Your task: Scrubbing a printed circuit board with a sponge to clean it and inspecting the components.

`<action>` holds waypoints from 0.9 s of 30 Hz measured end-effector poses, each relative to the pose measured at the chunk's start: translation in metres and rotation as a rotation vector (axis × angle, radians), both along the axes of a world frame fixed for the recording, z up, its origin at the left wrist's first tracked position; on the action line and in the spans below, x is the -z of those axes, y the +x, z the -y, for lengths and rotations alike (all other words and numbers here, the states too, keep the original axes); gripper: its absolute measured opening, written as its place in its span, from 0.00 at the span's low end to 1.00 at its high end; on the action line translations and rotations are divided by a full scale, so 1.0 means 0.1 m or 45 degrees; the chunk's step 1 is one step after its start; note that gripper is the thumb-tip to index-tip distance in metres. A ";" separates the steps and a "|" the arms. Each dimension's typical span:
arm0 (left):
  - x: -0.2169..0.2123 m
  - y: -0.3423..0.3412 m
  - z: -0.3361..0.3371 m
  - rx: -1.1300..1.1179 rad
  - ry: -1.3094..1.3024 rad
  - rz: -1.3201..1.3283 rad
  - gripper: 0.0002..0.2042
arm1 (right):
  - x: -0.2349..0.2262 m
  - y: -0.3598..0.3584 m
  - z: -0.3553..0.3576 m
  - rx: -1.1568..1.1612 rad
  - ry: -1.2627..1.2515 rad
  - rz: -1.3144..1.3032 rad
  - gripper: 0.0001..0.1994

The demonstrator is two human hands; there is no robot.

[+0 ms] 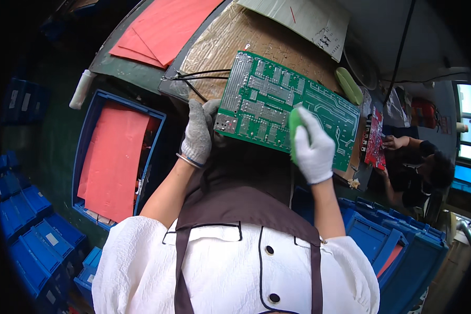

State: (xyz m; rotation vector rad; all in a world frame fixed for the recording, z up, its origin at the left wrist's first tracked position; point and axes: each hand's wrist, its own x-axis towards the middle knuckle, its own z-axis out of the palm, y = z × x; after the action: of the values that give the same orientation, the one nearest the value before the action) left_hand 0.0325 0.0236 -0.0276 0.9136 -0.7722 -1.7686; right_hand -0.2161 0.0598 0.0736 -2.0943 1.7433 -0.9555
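A large green circuit board (269,99), its soldered side showing, is tilted over the worktable in front of me. My left hand (198,131), in a grey-white knit glove, grips the board's left edge with the thumb on the near side. My right hand (315,146), in a white glove, is closed around a green brush (295,125) that rests against the board's face right of its middle. How the bristles meet the board is hidden by the hand. Black cables (204,75) lie by the board's upper left edge.
Pink sheets (162,29) lie at the table's far left; others fill a blue crate (80,178) beside me. Another light green brush-like object (349,85) sits beyond the board. At right, a co-worker (421,167) handles a red circuit board (373,140). Blue crates (42,235) stand at left.
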 end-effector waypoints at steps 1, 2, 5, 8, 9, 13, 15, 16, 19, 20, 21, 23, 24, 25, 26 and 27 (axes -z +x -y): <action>0.00 -0.07 0.04 0.009 -0.007 -0.028 0.46 | 0.02 0.27 -0.12 -0.151 0.000 -0.003 0.17; 0.01 -0.10 0.05 -0.014 -0.002 -0.079 0.46 | 0.03 0.61 -0.07 -0.291 0.038 -0.099 0.17; 0.07 -0.06 0.10 -0.100 0.163 -0.281 0.47 | -0.07 0.82 0.46 -0.358 0.062 -0.187 0.17; -0.02 0.00 0.05 0.043 0.067 -0.118 0.48 | -0.09 0.33 0.69 -0.028 0.024 -0.060 0.16; -0.01 -0.02 0.08 0.030 0.052 -0.126 0.48 | -0.06 0.27 0.50 0.006 0.006 -0.003 0.16; 0.12 -0.13 0.06 -0.265 0.199 -0.180 0.48 | -0.03 0.93 0.24 -0.327 -0.031 -0.095 0.17; 0.02 0.05 0.03 0.136 0.020 -0.140 0.47 | -0.03 0.75 0.65 -0.186 -0.037 -0.102 0.16; 0.04 0.04 0.00 0.065 -0.027 -0.060 0.46 | -0.10 0.54 0.77 -0.020 0.059 -0.062 0.16; 0.12 -0.16 0.04 -0.184 -0.292 0.166 0.45 | 0.01 0.18 0.56 0.044 0.037 -0.042 0.16; 0.12 -0.19 0.04 -0.237 -0.364 0.301 0.43 | 0.00 0.42 0.34 -0.113 -0.024 -0.050 0.16; 0.07 -0.19 0.02 -0.240 -0.359 0.302 0.43 | -0.02 0.72 0.21 -0.265 -0.081 -0.052 0.16; -0.08 -0.13 -0.02 -0.087 -0.409 0.531 0.40 | -0.02 0.87 0.52 -0.247 -0.054 0.004 0.16; -0.05 -0.13 -0.01 -0.112 -0.429 0.505 0.39 | -0.08 0.84 0.80 -0.143 -0.020 -0.051 0.15; -0.04 -0.15 0.00 -0.140 -0.455 0.539 0.40 | -0.16 0.72 1.06 -0.028 0.015 -0.112 0.15; -0.01 -0.19 0.01 -0.157 -0.446 0.479 0.40 | -0.13 0.52 1.23 0.077 0.024 -0.191 0.16; 0.01 -0.22 0.05 -0.187 -0.439 0.422 0.40 | -0.17 0.46 1.21 0.094 0.009 -0.201 0.16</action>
State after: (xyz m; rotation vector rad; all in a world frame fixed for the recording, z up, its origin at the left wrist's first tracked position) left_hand 0.0110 0.0191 -0.0285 1.0088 -1.1507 -1.3178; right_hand -0.1702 -0.0612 0.0909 -2.1669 1.9093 -0.8208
